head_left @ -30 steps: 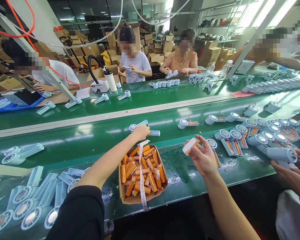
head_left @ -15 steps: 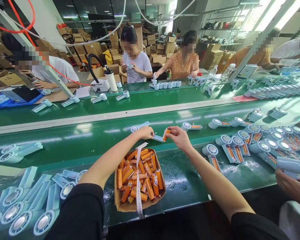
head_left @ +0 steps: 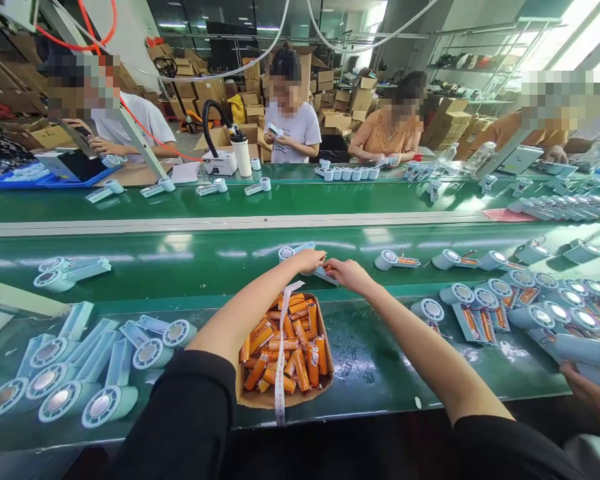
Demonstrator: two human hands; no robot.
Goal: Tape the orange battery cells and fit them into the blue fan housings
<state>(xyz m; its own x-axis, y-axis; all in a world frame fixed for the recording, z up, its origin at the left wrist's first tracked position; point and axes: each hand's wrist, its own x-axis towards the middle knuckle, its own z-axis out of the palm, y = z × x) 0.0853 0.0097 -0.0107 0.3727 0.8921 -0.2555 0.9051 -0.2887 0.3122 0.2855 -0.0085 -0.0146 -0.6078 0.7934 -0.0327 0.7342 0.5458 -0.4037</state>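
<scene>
Over the near belt, my left hand [head_left: 310, 260] is closed on a light-blue handheld fan housing, mostly covered by the fingers; its open handle [head_left: 326, 275] sticks out toward my right hand. My right hand [head_left: 349, 274] meets it there, fingertips pinched at the handle on an orange battery, of which only a sliver shows. Just behind my left hand lies another fan housing [head_left: 286, 253]. Below my hands stands a cardboard box [head_left: 260, 401] full of orange batteries [head_left: 300, 370], with a white paper strip [head_left: 280, 373] hanging across it.
Fan housings [head_left: 111, 403] without batteries lie at left. Housings with orange batteries [head_left: 473, 320] crowd the right, where a co-worker's hand [head_left: 587, 393] holds one. Across a pale divider [head_left: 200, 227], several people work at the far belt [head_left: 290, 193]. A slanted post [head_left: 137, 127] rises at left.
My right hand has carried the battery left from over the bench to the housing's handle, meeting my left hand. The white backing seen on the battery earlier no longer shows. The view has shifted left.
</scene>
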